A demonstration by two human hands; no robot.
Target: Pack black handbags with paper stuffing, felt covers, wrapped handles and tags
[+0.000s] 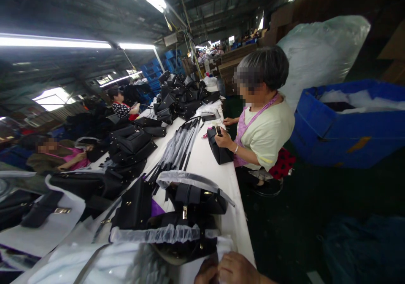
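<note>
At the bottom edge, my left hand (pixel 206 270) and my right hand (pixel 238 269) are close together, fingers curled in a pinch. A soft white strip of wrapping sheet (pixel 225 244) rises from between them, and both hands seem closed on it. My left hand is partly cut off by the frame. Just beyond lies a black handbag (pixel 177 244) with its handle wrapped in translucent white film (pixel 155 234). Behind that bag sits another black handbag (pixel 198 197) with a wrapped, arched handle and a gold clasp.
White padding in plastic (pixel 85 267) lies left of the bags. Wrapped straps (pixel 180 145) and piles of black bags (pixel 131 143) cover the long white table (pixel 232 183). A co-worker (pixel 265 119) sits at its right side holding a black bag; a blue bin (pixel 344 128) stands behind.
</note>
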